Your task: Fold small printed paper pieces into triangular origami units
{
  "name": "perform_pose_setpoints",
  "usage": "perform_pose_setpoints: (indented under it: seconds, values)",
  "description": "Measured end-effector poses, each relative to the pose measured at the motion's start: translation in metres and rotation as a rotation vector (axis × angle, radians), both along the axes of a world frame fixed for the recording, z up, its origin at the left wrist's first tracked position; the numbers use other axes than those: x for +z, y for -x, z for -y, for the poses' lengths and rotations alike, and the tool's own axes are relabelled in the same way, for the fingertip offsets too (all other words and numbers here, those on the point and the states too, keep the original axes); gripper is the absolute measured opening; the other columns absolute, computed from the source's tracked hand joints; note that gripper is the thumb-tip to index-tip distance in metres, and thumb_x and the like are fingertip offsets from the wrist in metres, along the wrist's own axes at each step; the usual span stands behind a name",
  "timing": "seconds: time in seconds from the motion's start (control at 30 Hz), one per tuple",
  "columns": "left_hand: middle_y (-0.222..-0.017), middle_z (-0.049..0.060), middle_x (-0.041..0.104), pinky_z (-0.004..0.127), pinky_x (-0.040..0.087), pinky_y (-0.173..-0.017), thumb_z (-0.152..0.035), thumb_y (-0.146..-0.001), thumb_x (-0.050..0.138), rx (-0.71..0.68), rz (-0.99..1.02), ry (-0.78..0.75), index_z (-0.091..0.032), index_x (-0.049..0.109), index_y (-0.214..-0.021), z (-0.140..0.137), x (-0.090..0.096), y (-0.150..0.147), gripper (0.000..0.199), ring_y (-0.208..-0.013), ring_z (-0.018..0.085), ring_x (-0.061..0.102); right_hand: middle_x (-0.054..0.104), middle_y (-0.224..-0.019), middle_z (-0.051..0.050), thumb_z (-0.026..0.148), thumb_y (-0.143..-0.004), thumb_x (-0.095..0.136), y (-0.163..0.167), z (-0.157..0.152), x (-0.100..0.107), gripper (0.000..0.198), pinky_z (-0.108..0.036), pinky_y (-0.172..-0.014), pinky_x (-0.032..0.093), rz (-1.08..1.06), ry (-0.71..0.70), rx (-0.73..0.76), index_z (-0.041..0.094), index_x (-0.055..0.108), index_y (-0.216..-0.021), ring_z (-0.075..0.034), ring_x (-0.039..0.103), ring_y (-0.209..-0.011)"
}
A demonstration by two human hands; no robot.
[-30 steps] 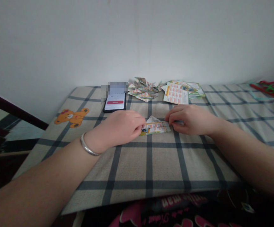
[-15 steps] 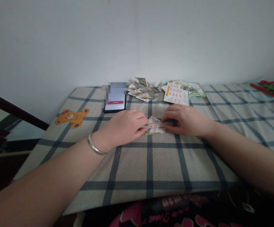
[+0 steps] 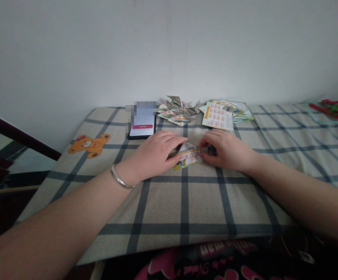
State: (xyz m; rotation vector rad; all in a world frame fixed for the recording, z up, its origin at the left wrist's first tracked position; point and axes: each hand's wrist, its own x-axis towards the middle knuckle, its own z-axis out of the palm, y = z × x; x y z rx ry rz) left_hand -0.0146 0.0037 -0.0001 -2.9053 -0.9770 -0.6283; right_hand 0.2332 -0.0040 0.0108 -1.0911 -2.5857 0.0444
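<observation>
A folded piece of printed paper [image 3: 190,156], white with orange print and a yellow-green edge, lies low over the checked cloth between my hands. My right hand [image 3: 226,151] pinches its right end between thumb and bent fingers. At the left end, the thumb of my left hand [image 3: 160,151] rests against the paper. The index finger of that hand is stretched out above, with a gap between it and the thumb. A silver bangle [image 3: 120,178] circles my left wrist.
Beyond my left hand lies a phone [image 3: 142,126] with a lit screen. Several folded paper pieces [image 3: 177,111] are heaped beside it, and a stack of printed sheets [image 3: 218,116] lies to their right. A bear picture [image 3: 89,146] is at left; red and green cords [image 3: 334,111] lie far right.
My left fingers have parted from the thumb and lifted off the paper's left end. The paper has tilted, its left end nearer me. My right hand keeps its pinch.
</observation>
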Motion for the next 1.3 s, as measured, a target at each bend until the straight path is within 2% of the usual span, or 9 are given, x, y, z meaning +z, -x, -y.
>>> perform_pose_setpoints:
  seconds: [0.33, 0.5, 0.63, 0.87, 1.07, 1.3]
  values:
    - [-0.129, 0.010, 0.059, 0.042, 0.042, -0.108, -0.026, -0.089, 0.058, 0.013, 0.023, 0.068, -0.015, 0.050, -0.131, 0.001, -0.001, -0.001, 0.044, -0.123, 0.022, 0.052, 0.062, -0.081, -0.003, 0.013, -0.082, 0.057, 0.001, -0.001, -0.003, 0.006, -0.025, -0.065, 0.039, -0.124, 0.013, -0.004, 0.018, 0.058, -0.086, -0.015, 0.055, -0.072]
    - [-0.141, 0.014, 0.050, 0.044, 0.040, -0.111, -0.027, -0.087, 0.061, 0.032, 0.079, 0.094, -0.013, 0.042, -0.137, -0.001, -0.004, -0.001, 0.055, -0.131, 0.024, 0.046, 0.062, -0.082, -0.003, 0.013, -0.084, 0.055, 0.001, 0.002, -0.003, 0.006, -0.025, -0.067, 0.041, -0.163, -0.005, 0.058, 0.018, 0.059, -0.085, -0.014, 0.056, -0.074]
    - [-0.138, 0.014, 0.052, 0.044, 0.044, -0.107, -0.025, -0.089, 0.058, 0.022, 0.154, 0.112, -0.016, 0.040, -0.139, -0.001, -0.004, -0.002, 0.054, -0.128, 0.023, 0.050, 0.063, -0.082, -0.003, 0.013, -0.083, 0.056, 0.002, 0.003, -0.003, 0.007, -0.026, -0.066, 0.042, -0.190, -0.008, 0.098, 0.019, 0.059, -0.084, -0.015, 0.056, -0.074]
    - [-0.128, 0.010, 0.060, 0.041, 0.047, -0.102, -0.019, -0.087, 0.060, -0.025, 0.201, 0.029, -0.017, 0.049, -0.134, 0.003, 0.001, -0.004, 0.048, -0.119, 0.021, 0.056, 0.065, -0.082, -0.002, 0.015, -0.081, 0.060, 0.003, 0.004, -0.003, 0.010, -0.025, -0.065, 0.045, -0.293, 0.066, 0.047, 0.018, 0.059, -0.091, -0.013, 0.060, -0.073]
    - [-0.115, 0.007, 0.066, 0.039, 0.049, -0.098, -0.017, -0.087, 0.060, -0.040, 0.207, -0.031, -0.018, 0.058, -0.123, 0.002, 0.003, -0.004, 0.036, -0.110, 0.019, 0.059, 0.065, -0.086, -0.004, 0.022, -0.082, 0.063, 0.002, 0.001, -0.004, 0.020, -0.026, -0.067, 0.045, -0.256, 0.087, -0.008, 0.017, 0.064, -0.102, -0.014, 0.060, -0.074]
    - [-0.113, 0.006, 0.068, 0.041, 0.047, -0.102, -0.013, -0.086, 0.058, -0.082, 0.189, -0.163, -0.018, 0.057, -0.123, 0.005, 0.006, -0.004, 0.037, -0.109, 0.019, 0.060, 0.064, -0.083, -0.005, 0.022, -0.085, 0.061, 0.001, -0.001, -0.002, 0.006, -0.027, -0.066, 0.043, -0.215, 0.071, 0.048, 0.017, 0.065, -0.086, -0.016, 0.058, -0.076]
